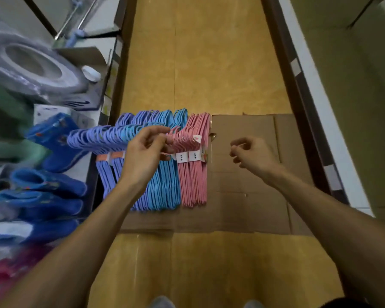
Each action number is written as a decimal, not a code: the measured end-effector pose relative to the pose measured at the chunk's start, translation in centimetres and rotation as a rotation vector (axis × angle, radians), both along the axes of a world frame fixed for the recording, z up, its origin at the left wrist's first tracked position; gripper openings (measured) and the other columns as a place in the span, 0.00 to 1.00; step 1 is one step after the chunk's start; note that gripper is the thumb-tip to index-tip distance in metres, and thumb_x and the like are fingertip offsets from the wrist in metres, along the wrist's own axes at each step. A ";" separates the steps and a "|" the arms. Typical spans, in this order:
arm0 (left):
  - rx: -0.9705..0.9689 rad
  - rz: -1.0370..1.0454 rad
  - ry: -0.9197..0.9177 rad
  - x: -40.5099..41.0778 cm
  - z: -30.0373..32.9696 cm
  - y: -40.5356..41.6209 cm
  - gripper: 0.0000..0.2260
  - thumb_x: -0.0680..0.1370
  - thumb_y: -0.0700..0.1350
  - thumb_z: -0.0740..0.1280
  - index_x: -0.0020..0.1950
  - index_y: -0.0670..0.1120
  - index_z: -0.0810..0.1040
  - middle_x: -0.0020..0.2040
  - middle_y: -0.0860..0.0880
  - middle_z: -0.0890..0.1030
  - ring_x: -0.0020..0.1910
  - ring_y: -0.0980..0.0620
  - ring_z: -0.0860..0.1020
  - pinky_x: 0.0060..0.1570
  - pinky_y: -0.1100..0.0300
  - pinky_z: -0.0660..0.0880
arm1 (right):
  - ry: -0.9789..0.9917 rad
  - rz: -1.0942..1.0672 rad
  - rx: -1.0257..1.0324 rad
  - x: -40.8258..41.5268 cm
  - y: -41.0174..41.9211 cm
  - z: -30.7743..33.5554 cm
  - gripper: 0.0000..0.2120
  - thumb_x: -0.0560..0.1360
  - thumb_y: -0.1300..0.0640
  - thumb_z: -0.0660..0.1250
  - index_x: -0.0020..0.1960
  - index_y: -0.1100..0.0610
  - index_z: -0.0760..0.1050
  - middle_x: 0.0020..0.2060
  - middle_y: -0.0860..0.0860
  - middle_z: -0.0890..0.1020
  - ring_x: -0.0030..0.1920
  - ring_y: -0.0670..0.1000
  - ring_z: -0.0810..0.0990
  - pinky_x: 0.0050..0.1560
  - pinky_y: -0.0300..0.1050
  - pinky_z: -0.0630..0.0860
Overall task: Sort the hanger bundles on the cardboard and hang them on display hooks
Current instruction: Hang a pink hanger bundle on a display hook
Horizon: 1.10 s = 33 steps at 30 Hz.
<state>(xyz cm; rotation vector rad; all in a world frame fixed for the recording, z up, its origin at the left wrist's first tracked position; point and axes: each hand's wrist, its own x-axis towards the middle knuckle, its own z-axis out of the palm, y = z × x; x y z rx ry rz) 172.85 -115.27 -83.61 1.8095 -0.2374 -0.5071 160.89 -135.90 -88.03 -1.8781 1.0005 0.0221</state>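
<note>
- Floor: yellow tiles run up the aisle between two shelf units; the top of the view cuts it off.
- Cardboard: a flattened brown sheet lies across the aisle, its right half bare, its left half hidden under hangers and the left arm.
- Left shelf: blurred badly. Blue boots stand on it, with more blue footwear below, and a wrapped whitish ring-shaped item further up — what it is I cannot tell.
- Purple hangers: bundles at the cardboard's left edge, partly over the shelf base; a raised fan of purple hooks spreads leftward at wrist height.
- Blue hangers: bundles between purple and pink, touching both, their middle covered by the left hand.
- Pink hangers: rightmost bundles, each wrapped in a white label whose print is too small to read.
- Left hand: fingers curled, pinching at the pink hooks where they meet the blue; seemingly it grips a pink bundle, though motion blur hides the exact contact.
- Right hand: hovers above bare cardboard, apart from the hangers, fingers curled with thumb and forefinger pinched — on a thin pale strand, perhaps, too faint to name.
- Shoe tips: cut off at the bottom edge.
</note>
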 end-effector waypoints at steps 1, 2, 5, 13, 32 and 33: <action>0.008 -0.005 -0.009 0.2 -2.1 0.1 0.08 0.83 0.40 0.61 0.55 0.48 0.79 0.43 0.49 0.82 0.41 0.51 0.82 0.42 0.56 0.80 | 0.006 0.001 0.014 0.2 0.2 -2.3 0.06 0.81 0.57 0.64 0.56 0.53 0.77 0.43 0.47 0.82 0.43 0.46 0.82 0.44 0.42 0.81; 0.022 -0.013 -0.016 0.2 -4.1 0.2 0.08 0.83 0.40 0.60 0.55 0.48 0.78 0.44 0.49 0.82 0.41 0.52 0.82 0.42 0.56 0.81 | 0.012 -0.002 0.031 0.5 0.4 -4.5 0.06 0.80 0.57 0.65 0.56 0.53 0.77 0.43 0.47 0.82 0.43 0.47 0.83 0.46 0.43 0.82; 0.065 -0.038 -0.038 0.6 -9.5 0.5 0.07 0.84 0.42 0.61 0.57 0.49 0.78 0.48 0.49 0.82 0.43 0.51 0.82 0.44 0.55 0.81 | 0.010 -0.003 0.107 1.3 1.2 -10.8 0.07 0.80 0.58 0.65 0.57 0.56 0.77 0.44 0.50 0.83 0.44 0.49 0.84 0.45 0.43 0.82; 0.263 -0.191 -0.368 5.3 -18.6 -1.0 0.08 0.81 0.43 0.63 0.60 0.50 0.77 0.54 0.53 0.79 0.49 0.53 0.78 0.51 0.60 0.75 | -0.042 0.031 0.264 3.7 3.2 -22.0 0.15 0.77 0.55 0.71 0.61 0.58 0.75 0.50 0.52 0.83 0.51 0.51 0.83 0.56 0.51 0.81; 0.249 -0.212 -0.203 5.5 -21.3 -3.7 0.13 0.82 0.45 0.62 0.66 0.52 0.72 0.53 0.55 0.76 0.49 0.59 0.76 0.45 0.62 0.73 | -0.190 -0.182 0.783 6.2 6.8 -29.7 0.29 0.63 0.61 0.82 0.62 0.59 0.78 0.50 0.57 0.86 0.50 0.58 0.86 0.54 0.59 0.82; 0.268 -0.202 -0.237 5.7 -21.2 -3.8 0.12 0.81 0.46 0.62 0.65 0.52 0.73 0.54 0.54 0.78 0.50 0.56 0.78 0.49 0.58 0.75 | -0.192 -0.181 0.779 6.1 6.5 -29.5 0.28 0.63 0.62 0.82 0.61 0.59 0.78 0.50 0.56 0.87 0.50 0.58 0.86 0.54 0.60 0.82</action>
